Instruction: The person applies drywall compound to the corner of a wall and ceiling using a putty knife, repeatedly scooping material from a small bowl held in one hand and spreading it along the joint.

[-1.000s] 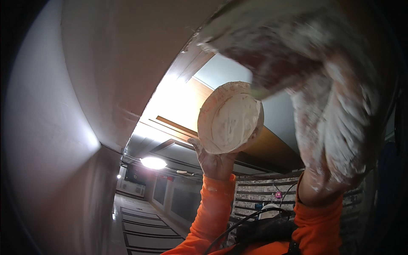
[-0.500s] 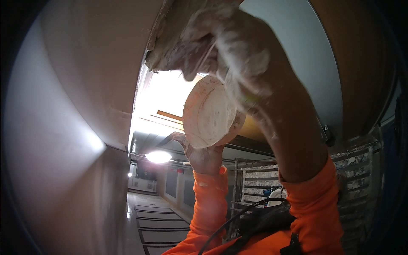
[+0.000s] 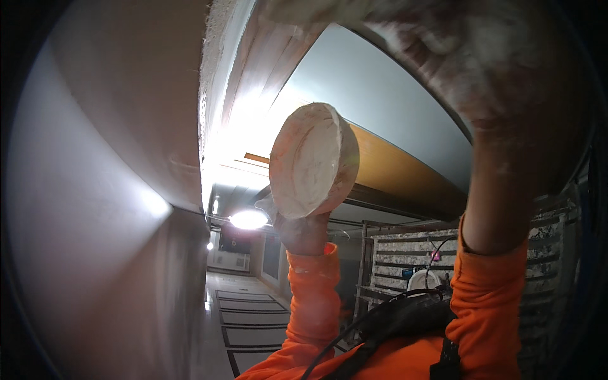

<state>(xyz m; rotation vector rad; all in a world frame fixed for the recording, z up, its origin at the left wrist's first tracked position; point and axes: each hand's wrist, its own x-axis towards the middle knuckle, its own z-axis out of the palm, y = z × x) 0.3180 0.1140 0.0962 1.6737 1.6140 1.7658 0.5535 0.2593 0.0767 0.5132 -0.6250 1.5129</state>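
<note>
My left hand [image 3: 301, 232] is closed under a shallow round bowl [image 3: 310, 161], smeared with whitish plaster and tilted so its inside shows. My right hand [image 3: 472, 60], coated in pale plaster, is raised at the upper right, away from the bowl. Its fingers blur and run into the dark top edge, so whether they hold anything is unclear. To the left, a smooth wall [image 3: 136, 88] ends in a rough plastered edge [image 3: 206, 82].
A bright lamp [image 3: 248, 220] glows beyond my left arm. Behind me stands a barred metal frame [image 3: 405, 253], with a white bucket [image 3: 423, 280] near it. Black cables [image 3: 354, 320] cross my chest. Overhead are a pale panel [image 3: 373, 88] and an orange-brown strip [image 3: 392, 155].
My right hand has moved right and up, away from the wall's plastered edge and the bowl. The bowl stays in my left hand, nearly in place.
</note>
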